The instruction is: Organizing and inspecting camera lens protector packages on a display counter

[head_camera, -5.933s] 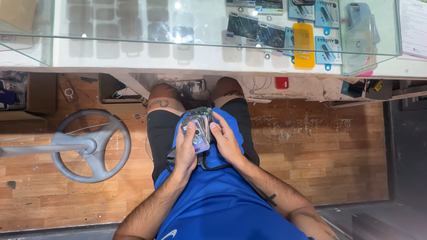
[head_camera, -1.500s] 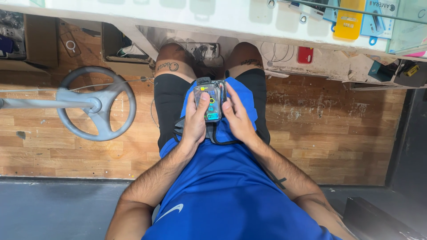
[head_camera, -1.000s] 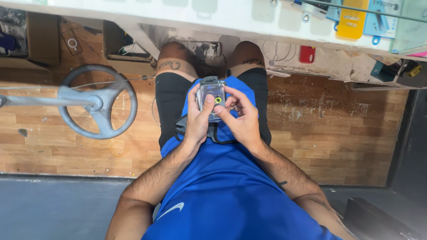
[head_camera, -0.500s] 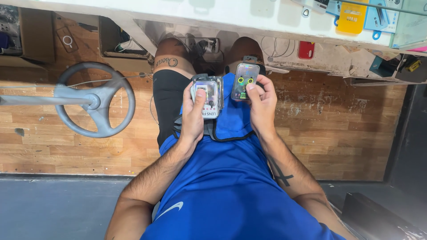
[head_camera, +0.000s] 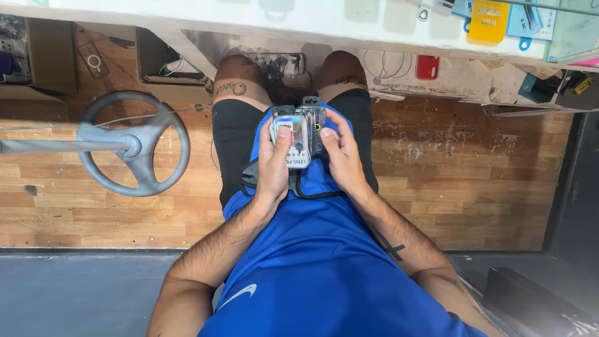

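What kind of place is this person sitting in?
Probably a small phone-accessory shop, seen from behind the counter: a glass display counter holds hanging accessory packs, and both hands hold small clear packets over the lap.

**Bright counter, dim floor, sharp centre**

Lit strongly from above: pale glare across the white counter edge (head_camera: 262, 19) and the glass at top right. Evenly bright on the wooden floor (head_camera: 474, 181), with soft shadow under the counter. Dark and dull along the grey strip (head_camera: 81, 287) at bottom. Sharp in the centre, slightly stretched near the corners. Small reflections on the clear packets (head_camera: 298, 134).
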